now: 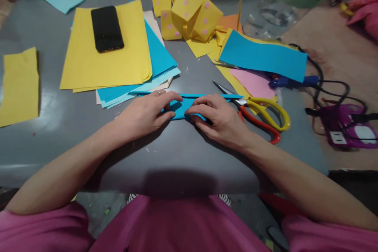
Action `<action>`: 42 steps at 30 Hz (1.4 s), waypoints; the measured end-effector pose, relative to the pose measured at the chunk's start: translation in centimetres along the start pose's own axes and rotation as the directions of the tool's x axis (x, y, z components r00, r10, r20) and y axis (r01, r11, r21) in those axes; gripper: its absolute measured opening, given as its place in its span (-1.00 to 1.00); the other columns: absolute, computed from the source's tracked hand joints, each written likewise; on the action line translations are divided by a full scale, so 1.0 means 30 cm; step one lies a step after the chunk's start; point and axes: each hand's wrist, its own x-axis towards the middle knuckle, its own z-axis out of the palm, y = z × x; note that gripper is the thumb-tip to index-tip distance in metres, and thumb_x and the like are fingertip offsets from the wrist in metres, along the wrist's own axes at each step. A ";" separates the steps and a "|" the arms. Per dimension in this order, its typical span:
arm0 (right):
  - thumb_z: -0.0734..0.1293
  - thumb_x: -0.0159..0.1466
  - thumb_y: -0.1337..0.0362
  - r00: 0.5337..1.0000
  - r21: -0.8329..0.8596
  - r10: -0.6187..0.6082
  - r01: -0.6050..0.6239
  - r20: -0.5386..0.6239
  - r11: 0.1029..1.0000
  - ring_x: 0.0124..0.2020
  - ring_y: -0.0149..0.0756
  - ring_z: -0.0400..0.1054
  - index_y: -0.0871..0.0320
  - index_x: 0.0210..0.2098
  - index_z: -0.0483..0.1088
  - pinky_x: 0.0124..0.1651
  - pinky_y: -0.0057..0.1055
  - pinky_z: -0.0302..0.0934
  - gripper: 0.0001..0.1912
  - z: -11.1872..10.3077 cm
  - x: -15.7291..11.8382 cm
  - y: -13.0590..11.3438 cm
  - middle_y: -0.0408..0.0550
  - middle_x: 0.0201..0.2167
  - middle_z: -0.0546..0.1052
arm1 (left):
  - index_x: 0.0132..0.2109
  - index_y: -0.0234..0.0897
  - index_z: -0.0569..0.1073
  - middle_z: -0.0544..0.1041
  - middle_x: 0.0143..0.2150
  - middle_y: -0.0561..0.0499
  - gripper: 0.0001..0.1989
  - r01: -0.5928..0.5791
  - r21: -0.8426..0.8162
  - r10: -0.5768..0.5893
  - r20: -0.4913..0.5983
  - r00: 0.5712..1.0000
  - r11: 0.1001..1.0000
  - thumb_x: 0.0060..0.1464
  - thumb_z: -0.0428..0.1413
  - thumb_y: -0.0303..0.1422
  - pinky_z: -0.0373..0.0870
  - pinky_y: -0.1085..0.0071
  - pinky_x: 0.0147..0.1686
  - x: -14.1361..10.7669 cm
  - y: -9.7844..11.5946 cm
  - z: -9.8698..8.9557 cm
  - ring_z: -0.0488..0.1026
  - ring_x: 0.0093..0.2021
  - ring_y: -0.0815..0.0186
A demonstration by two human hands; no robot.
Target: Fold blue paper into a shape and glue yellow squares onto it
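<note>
A strip of blue paper [183, 106] lies on the table in front of me, its far edge folded up into a narrow band. My left hand [146, 114], with a ring on one finger, grips the left part of the paper between curled fingers and thumb. On the right part, my right hand [220, 120] pinches the near edge in the same way. Scissors [241, 101] with red and yellow handles rest just beyond my right hand, their blades partly behind the folded band. My fingers hide portions of the sheet.
A black phone [107, 28] lies on stacked yellow sheets [78, 59] at the left. Dotted yellow folded paper shapes [189, 8] stand at the back. Another blue sheet [262, 55], a clear container with a green part [271, 13] and a purple corded device [344, 124] are at the right.
</note>
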 end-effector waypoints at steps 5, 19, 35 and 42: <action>0.23 0.44 0.30 1.000 0.016 -0.025 0.025 0.011 1.000 -0.11 -0.16 0.39 0.01 -0.06 0.56 0.00 -0.12 0.31 -0.74 0.000 -0.005 0.008 0.03 -0.10 0.54 | 0.12 -0.11 0.53 0.48 -0.07 -0.05 -0.68 -0.054 0.045 0.052 0.030 0.998 0.998 0.33 -0.01 -0.26 0.38 0.31 -0.14 -0.007 -0.007 0.001 0.48 -0.09 0.20; 0.21 0.44 0.28 0.998 0.074 0.032 -0.036 0.052 0.997 -0.11 -0.17 0.40 0.01 -0.11 0.58 0.00 -0.09 0.34 -0.72 -0.011 0.001 -0.003 0.00 -0.13 0.55 | 0.12 -0.09 0.51 0.49 -0.03 -0.03 -0.68 -0.083 -0.013 0.084 0.076 0.994 0.996 0.35 -0.01 -0.20 0.38 0.26 0.03 0.000 -0.005 -0.024 0.47 0.02 0.16; 0.25 0.41 0.27 1.000 0.098 0.010 -0.012 0.020 0.995 -0.11 -0.17 0.42 0.07 -0.10 0.55 0.01 -0.13 0.34 -0.77 -0.014 0.005 0.002 0.01 -0.14 0.56 | 0.05 -0.15 0.57 0.54 -0.07 -0.03 -0.71 -0.125 -0.019 0.125 0.000 0.992 0.992 0.34 0.03 -0.23 0.38 0.34 -0.12 -0.006 0.000 -0.014 0.51 -0.07 0.22; 0.24 0.41 0.26 0.995 0.079 -0.082 0.077 0.052 0.994 -0.07 -0.12 0.41 0.14 -0.04 0.51 -0.01 -0.14 0.32 -0.76 -0.024 0.009 0.024 0.08 -0.13 0.55 | 0.06 -0.15 0.57 0.56 -0.08 -0.02 -0.70 -0.100 -0.031 0.100 0.012 0.995 0.995 0.34 0.03 -0.22 0.39 0.36 -0.10 -0.007 0.010 -0.017 0.51 -0.08 0.25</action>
